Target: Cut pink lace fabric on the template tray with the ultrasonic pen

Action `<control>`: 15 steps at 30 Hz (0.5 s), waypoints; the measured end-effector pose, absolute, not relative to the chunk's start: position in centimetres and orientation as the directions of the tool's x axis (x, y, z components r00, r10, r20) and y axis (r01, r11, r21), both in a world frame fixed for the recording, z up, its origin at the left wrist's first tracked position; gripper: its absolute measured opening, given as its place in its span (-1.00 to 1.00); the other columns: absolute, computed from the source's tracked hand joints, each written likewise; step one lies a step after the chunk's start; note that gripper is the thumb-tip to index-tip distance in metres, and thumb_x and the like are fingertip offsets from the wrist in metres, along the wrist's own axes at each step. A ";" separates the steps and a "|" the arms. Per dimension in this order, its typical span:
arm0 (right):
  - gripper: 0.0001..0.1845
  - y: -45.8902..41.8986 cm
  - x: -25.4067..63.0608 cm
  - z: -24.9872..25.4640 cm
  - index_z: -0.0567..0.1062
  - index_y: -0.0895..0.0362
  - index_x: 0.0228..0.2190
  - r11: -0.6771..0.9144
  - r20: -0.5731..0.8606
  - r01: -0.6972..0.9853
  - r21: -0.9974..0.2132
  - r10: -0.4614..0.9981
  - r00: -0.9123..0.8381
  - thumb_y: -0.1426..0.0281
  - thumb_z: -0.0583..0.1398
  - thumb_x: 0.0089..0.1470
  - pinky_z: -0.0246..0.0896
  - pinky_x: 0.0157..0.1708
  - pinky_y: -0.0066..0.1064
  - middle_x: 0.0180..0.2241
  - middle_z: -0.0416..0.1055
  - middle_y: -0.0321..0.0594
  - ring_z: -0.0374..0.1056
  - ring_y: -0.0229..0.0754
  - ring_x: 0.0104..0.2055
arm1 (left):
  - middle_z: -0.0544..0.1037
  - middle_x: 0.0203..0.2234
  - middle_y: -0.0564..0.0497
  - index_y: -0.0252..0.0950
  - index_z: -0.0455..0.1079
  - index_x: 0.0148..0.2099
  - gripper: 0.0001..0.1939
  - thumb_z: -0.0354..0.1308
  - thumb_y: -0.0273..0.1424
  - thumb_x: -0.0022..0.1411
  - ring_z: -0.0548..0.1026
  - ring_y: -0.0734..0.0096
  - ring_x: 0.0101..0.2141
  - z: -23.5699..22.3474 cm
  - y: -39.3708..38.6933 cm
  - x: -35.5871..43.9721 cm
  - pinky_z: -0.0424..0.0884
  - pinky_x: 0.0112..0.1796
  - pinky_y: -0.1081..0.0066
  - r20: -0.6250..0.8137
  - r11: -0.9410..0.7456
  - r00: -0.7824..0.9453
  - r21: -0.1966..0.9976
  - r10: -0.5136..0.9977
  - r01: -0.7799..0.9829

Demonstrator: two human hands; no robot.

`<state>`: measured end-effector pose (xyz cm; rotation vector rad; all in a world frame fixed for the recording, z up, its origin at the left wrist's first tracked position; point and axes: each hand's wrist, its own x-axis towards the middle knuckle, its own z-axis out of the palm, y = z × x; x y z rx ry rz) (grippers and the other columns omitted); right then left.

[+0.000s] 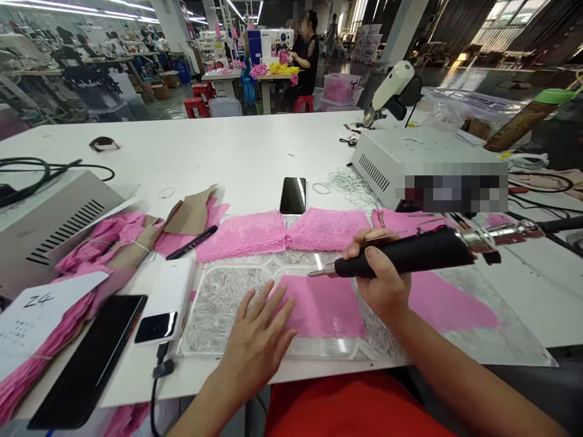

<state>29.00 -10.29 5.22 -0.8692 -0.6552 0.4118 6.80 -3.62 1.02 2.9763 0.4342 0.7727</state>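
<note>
My right hand (386, 276) is wrapped round a black handheld tool (410, 252) with a metal collar and a cable at its rear. Its narrow metal tip (322, 272) points left, over the upper edge of a pink fabric piece (325, 306). Fingers spread, my left hand (262, 328) lies flat at the left edge of that piece. Beneath it is a clear template plate (223, 303) with rounded outlines, on a grey speckled surface. Behind lie two stacks of pink lace pieces (248, 233) (330, 229). Another pink piece (449, 303) lies at the right, partly behind my forearm.
A grey metal box (423, 158) stands at the back right, another (54, 212) at the left. Near it are pink fabric bundles (104, 243), a white power bank (168, 297), a black phone (91, 358) and a marker (191, 243). Another phone (293, 195) lies behind the stacks. A person (305, 60) sits far off.
</note>
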 end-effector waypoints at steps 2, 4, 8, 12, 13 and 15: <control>-0.87 -10.1 28.7 5.2 0.43 0.06 -0.37 0.580 0.364 -0.069 -0.812 0.595 0.717 0.39 0.28 -0.03 0.36 -0.38 -0.37 -0.34 0.32 -0.32 0.31 -0.33 -0.44 | 0.39 0.17 -0.08 -0.27 0.34 0.16 -0.66 0.01 -0.41 0.38 0.19 0.11 0.26 0.8 -3.5 6.8 0.06 0.21 0.12 0.458 -0.959 0.843 0.102 0.283 0.266; -0.87 -9.9 28.5 5.2 0.42 0.06 -0.38 0.566 0.358 -0.074 -0.821 0.611 0.706 0.38 0.27 -0.02 0.37 -0.37 -0.37 -0.35 0.31 -0.33 0.30 -0.33 -0.44 | 0.39 0.17 -0.09 -0.27 0.34 0.16 -0.66 0.03 -0.41 0.37 0.18 0.11 0.27 0.6 -3.6 6.7 0.06 0.22 0.11 0.452 -0.957 0.844 0.099 0.288 0.274; -0.86 -9.7 28.4 5.1 0.40 0.06 -0.37 0.555 0.353 -0.076 -0.829 0.623 0.698 0.36 0.27 -0.01 0.38 -0.38 -0.35 -0.34 0.29 -0.34 0.30 -0.33 -0.44 | 0.40 0.16 -0.09 -0.26 0.35 0.16 -0.66 0.03 -0.41 0.37 0.17 0.12 0.27 0.4 -3.7 6.5 0.02 0.23 0.10 0.450 -0.953 0.841 0.101 0.299 0.285; -0.86 -9.7 28.4 4.8 0.40 0.06 -0.36 0.560 0.365 -0.072 -0.825 0.626 0.689 0.37 0.27 0.00 0.38 -0.37 -0.36 -0.33 0.30 -0.33 0.31 -0.34 -0.44 | 0.42 0.15 -0.08 -0.26 0.36 0.15 -0.67 0.03 -0.41 0.37 0.19 0.12 0.26 0.4 -3.8 6.5 0.00 0.24 0.11 0.460 -0.952 0.834 0.118 0.304 0.282; -0.86 -9.7 28.4 4.8 0.40 0.06 -0.36 0.563 0.366 -0.078 -0.823 0.629 0.686 0.38 0.27 0.01 0.38 -0.37 -0.37 -0.33 0.30 -0.33 0.32 -0.34 -0.44 | 0.42 0.15 -0.08 -0.26 0.36 0.14 -0.67 0.03 -0.42 0.37 0.20 0.12 0.26 0.4 -3.8 6.5 0.00 0.24 0.11 0.465 -0.952 0.831 0.125 0.305 0.280; -0.86 -9.8 28.4 4.7 0.40 0.06 -0.35 0.567 0.369 -0.087 -0.819 0.636 0.678 0.39 0.27 0.01 0.38 -0.38 -0.37 -0.33 0.30 -0.34 0.33 -0.33 -0.43 | 0.42 0.15 -0.08 -0.27 0.37 0.13 -0.68 0.03 -0.42 0.37 0.20 0.11 0.26 0.4 -3.8 6.6 0.00 0.24 0.11 0.472 -0.951 0.826 0.140 0.308 0.275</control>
